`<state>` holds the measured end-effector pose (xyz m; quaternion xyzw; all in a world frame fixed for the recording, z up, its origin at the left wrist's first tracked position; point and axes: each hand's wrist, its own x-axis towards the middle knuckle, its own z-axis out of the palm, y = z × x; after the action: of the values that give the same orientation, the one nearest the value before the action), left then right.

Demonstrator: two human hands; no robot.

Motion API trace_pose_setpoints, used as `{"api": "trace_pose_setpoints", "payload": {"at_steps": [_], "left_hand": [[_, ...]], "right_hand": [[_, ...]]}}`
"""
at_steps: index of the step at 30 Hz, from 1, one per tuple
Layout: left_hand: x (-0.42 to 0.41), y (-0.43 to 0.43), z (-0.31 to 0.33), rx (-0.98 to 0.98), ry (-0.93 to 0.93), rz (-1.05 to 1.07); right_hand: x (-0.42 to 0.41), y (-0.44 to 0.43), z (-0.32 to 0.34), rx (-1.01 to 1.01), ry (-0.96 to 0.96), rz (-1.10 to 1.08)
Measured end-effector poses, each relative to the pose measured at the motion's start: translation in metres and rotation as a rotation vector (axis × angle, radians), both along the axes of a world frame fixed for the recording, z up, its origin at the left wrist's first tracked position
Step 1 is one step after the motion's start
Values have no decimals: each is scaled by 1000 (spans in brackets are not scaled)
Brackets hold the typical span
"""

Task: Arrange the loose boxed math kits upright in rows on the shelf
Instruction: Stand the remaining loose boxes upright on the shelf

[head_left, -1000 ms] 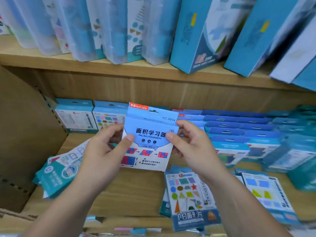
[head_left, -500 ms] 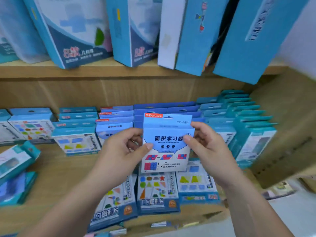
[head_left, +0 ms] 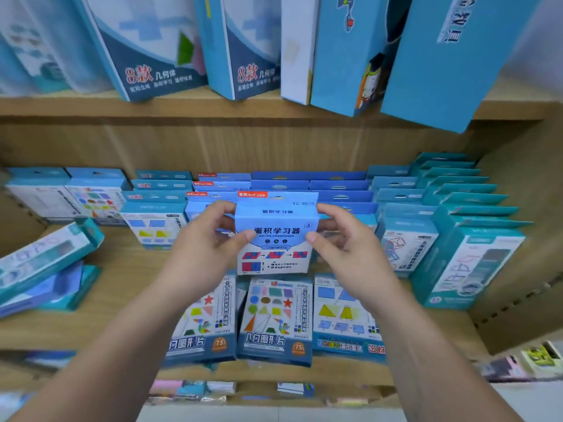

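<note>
I hold a light blue boxed math kit (head_left: 275, 236) upright, with a red label at its top left corner. My left hand (head_left: 210, 242) grips its left edge and my right hand (head_left: 341, 242) grips its right edge. The kit stands at the front of a row of like boxes (head_left: 222, 185) with red labels, on the wooden shelf (head_left: 128, 269). Three kits lie flat in front of it: two geometric-shape boxes (head_left: 275, 318) (head_left: 207, 321) and a trapezoid box (head_left: 341, 321). More loose teal boxes (head_left: 45, 260) lie tilted at the left.
Upright rows of dark blue boxes (head_left: 341, 185) and teal boxes (head_left: 463, 190) fill the back and right of the shelf. Tall blue boxes (head_left: 451, 56) lean on the upper shelf overhead. A wooden side panel (head_left: 518, 269) bounds the right.
My view has swung to the right along the shelf. Both hands have carried the light blue kit back towards the red-labelled row, and its top now tilts away from me.
</note>
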<state>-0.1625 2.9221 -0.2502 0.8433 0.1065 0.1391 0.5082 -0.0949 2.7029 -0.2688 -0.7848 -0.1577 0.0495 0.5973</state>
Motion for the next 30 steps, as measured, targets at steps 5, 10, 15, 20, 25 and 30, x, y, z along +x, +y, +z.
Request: {"api": "trace_pose_setpoints", "payload": {"at_steps": [5,10,15,20,25,30], "left_hand": [[-11,60,23,-11,-28,87],[-18,105,16,17,14,125],[-8,117,-19,91,124,169],[10,100,-47,211,118,229],[22,83,-60,272,89,325],[23,79,-61,219,107,363]], "right_hand": [[4,19,-2,-157,-101,-10],[5,32,-13,-454,-294,26],[9,35,-19,-548,-362,10],[7,28,-18,-564,-362,50],[-2,17,-22,-415,-344,-1],[-10,-17,-30,-414,-225,-108]]}}
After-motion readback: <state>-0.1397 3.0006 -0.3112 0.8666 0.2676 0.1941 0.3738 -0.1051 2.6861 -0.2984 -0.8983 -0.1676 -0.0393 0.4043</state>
